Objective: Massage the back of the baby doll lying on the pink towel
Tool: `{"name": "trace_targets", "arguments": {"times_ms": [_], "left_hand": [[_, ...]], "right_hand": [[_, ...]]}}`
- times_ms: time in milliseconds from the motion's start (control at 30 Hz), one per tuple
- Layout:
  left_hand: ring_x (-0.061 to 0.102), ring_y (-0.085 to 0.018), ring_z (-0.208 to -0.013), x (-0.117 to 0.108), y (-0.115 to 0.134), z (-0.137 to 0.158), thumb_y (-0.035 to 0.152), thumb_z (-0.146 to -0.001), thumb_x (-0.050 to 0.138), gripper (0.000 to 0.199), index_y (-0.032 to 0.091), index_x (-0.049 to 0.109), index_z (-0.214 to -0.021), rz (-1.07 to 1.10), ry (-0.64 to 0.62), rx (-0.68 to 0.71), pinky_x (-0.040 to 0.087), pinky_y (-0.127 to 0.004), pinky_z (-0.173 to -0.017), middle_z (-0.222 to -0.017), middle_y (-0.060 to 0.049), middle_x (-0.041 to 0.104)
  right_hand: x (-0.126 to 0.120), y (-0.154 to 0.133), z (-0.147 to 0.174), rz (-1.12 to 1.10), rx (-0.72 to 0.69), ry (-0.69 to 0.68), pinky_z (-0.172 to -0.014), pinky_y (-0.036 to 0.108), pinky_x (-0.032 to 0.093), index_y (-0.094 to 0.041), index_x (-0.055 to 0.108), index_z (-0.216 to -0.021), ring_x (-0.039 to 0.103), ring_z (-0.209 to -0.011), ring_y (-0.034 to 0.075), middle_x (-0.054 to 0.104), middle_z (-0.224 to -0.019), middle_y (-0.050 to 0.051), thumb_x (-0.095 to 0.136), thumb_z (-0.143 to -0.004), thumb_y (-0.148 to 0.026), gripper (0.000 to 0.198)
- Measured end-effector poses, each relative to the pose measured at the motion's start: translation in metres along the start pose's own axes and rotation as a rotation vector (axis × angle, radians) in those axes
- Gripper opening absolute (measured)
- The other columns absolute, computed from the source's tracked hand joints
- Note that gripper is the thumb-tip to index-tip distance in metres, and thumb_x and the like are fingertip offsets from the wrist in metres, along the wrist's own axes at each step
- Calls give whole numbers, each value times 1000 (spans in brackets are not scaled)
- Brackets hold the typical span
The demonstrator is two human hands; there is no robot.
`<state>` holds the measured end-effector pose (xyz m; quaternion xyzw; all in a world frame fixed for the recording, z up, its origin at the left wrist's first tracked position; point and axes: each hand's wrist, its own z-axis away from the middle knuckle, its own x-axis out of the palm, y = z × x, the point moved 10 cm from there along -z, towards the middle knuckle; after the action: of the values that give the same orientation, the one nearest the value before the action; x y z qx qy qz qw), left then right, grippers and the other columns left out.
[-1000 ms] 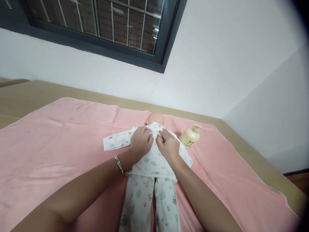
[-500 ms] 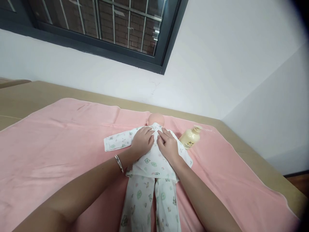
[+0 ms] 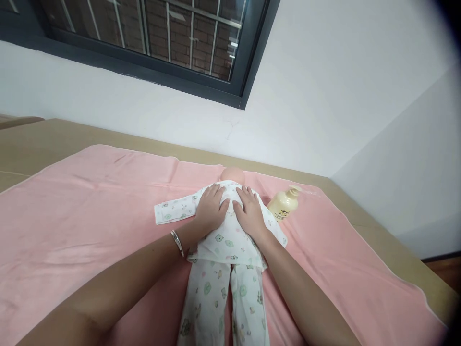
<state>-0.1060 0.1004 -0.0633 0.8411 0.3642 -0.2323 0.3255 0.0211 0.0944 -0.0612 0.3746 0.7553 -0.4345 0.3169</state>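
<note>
A baby doll (image 3: 233, 174) lies on a pink blanket, the round top of its head pointing away from me. It wears a white printed top (image 3: 230, 240) and matching trousers (image 3: 207, 298). My left hand (image 3: 211, 209) rests flat on the left side of the upper part of the top, fingers stretched out and thumb apart. On the right side, my right hand (image 3: 251, 214) lies flat in the same way, its thumb angled toward the middle. A gap of fabric shows between the two hands. Part of the doll under my palms is hidden.
A pale yellow pump bottle (image 3: 284, 205) lies tilted on the blanket, just right of the doll. The pink blanket (image 3: 108, 192) covers most of a tan surface (image 3: 72, 134). Behind it rise a white wall (image 3: 306, 96) and a dark-framed window (image 3: 201, 89) with bars.
My fingers have straightened and spread outward from the neckline, with both hands now flatter. The top's neck edge looks smoother. The bottle and doll's legs have stayed in place.
</note>
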Motion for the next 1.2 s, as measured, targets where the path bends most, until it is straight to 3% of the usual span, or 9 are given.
{"name": "trace_targets", "arguments": {"times_ms": [133, 300, 500, 633, 800, 967, 1133, 1200], "left_hand": [[48, -28, -129, 0, -4, 1, 29, -94, 40, 38, 16, 56, -125, 53, 12, -5, 38, -52, -112, -133, -13, 58], [45, -26, -133, -7, 0, 4, 26, -96, 35, 37, 16, 56, -124, 95, 46, 44, 35, -51, -114, -134, -12, 58], [31, -27, -143, -19, 1, 6, 28, -96, 35, 44, 14, 44, -137, 86, 142, 54, 30, -53, -116, -147, -15, 43], [28, -28, -144, -22, 2, 7, 29, -96, 35, 45, 15, 42, -138, 85, 156, 56, 28, -55, -116, -149, -16, 41], [30, -27, -143, -18, -1, 7, 29, -97, 33, 44, 14, 42, -138, 105, 142, 40, 30, -53, -115, -147, -16, 42], [32, -28, -141, -13, -6, 7, 31, -97, 34, 45, 18, 41, -139, 136, 123, 29, 31, -55, -115, -146, -15, 44], [35, -27, -140, -13, -8, 7, 30, -97, 34, 42, 18, 45, -136, 164, 108, 11, 31, -54, -115, -145, -14, 45], [37, -27, -138, -12, -9, 8, 30, -97, 34, 41, 18, 47, -134, 166, 95, -11, 32, -54, -115, -144, -14, 46]], "right_hand": [[-9, -2, -2, -42, -4, 7, -117, 54, 15, -14, 49, -140, 25, -144, 29, 36, -151, 16, 44, -94, -33, 50], [-37, -19, 2, -84, -66, 170, -118, 50, 17, -15, 43, -143, 19, -146, 24, 28, -155, 13, 42, -94, -31, 51], [-6, -29, 4, 5, -127, -86, -115, 60, 13, -20, 43, -144, 14, -147, 30, 24, -157, 11, 42, -97, -39, 50], [-19, -29, 4, 7, -137, 56, -118, 55, 11, -17, 39, -146, 12, -148, 26, 20, -158, 12, 44, -95, -35, 54], [-8, -25, 3, -3, -94, -47, -115, 59, 16, -19, 49, -139, 21, -145, 29, 33, -153, 12, 43, -95, -34, 46], [-31, -28, 4, -9, -135, 138, -118, 54, 14, -15, 43, -143, 17, -147, 25, 25, -156, 13, 44, -93, -30, 51], [-7, -22, -2, -22, -105, -49, -115, 58, 19, -20, 52, -136, 29, -143, 27, 40, -150, 11, 44, -94, -31, 44], [-17, -25, -3, -38, -118, -53, -115, 57, 23, -21, 56, -132, 33, -141, 27, 44, -147, 10, 47, -93, -29, 42]]}}
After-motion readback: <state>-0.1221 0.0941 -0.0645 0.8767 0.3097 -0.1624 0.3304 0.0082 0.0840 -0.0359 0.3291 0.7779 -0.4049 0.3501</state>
